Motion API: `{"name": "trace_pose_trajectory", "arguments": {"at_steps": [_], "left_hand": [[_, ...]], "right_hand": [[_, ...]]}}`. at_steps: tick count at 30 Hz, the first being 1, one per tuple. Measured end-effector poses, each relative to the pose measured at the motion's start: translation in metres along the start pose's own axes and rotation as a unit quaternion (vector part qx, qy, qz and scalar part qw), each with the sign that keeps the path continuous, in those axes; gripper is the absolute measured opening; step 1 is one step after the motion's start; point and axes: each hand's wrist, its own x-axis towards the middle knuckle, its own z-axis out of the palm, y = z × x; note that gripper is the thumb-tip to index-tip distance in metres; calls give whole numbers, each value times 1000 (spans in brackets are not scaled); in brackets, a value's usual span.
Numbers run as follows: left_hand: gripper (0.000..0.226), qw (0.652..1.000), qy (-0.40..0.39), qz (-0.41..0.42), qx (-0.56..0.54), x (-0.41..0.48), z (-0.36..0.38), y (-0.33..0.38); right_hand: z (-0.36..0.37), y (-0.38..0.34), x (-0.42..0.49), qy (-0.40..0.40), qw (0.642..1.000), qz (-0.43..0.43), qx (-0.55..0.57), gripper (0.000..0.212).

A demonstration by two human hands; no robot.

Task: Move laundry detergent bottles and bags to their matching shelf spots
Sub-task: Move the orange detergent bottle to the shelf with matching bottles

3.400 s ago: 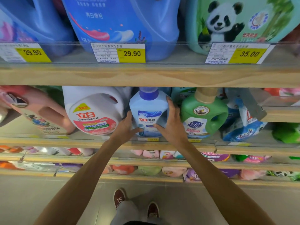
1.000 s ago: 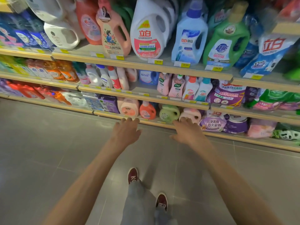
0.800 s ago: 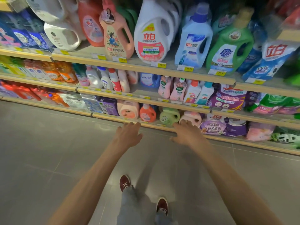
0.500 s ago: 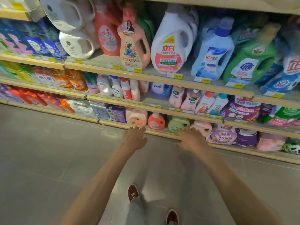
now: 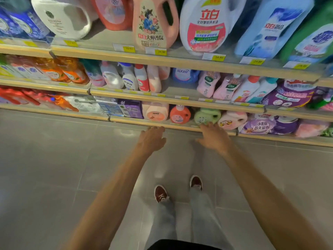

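Note:
Both my arms reach down toward the lowest shelf (image 5: 126, 120). My left hand (image 5: 152, 139) hangs with relaxed fingers just in front of the shelf edge and holds nothing. My right hand (image 5: 213, 137) is spread open, its fingertips at the base of a pale green bottle (image 5: 207, 116) lying on that shelf. Left of it stand an orange-red bottle (image 5: 180, 114) and a peach bottle (image 5: 155, 111); a pink bottle (image 5: 232, 120) lies to its right. The light blue bottle (image 5: 270, 29) stands on the top visible shelf.
The shelves above hold a pink bottle (image 5: 153, 24), a white jug (image 5: 205, 26), a green jug (image 5: 313, 38) and several small bottles. Purple bags (image 5: 259, 125) fill the lower right. Grey floor tiles (image 5: 54, 168) stretch left. My feet (image 5: 161, 193) stand below the hands.
Since letting go of the light blue bottle on the upper shelf, both hands have dropped to the bottom shelf. The view has moved closer, and my right fingertips now reach the green bottle.

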Motion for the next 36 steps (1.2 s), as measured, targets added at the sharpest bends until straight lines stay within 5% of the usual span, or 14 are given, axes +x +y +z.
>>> {"name": "trace_pose_trajectory", "arguments": {"at_steps": [16, 25, 36], "left_hand": [[50, 994, -30, -32, -102, 212, 141, -45], [43, 988, 59, -2, -140, 361, 259, -56], [71, 939, 221, 80, -252, 520, 390, -82]], "right_hand": [[128, 33, 244, -53, 996, -11, 71, 69], [236, 71, 375, -9, 997, -3, 73, 74], [331, 104, 501, 106, 970, -32, 217, 84]]}}
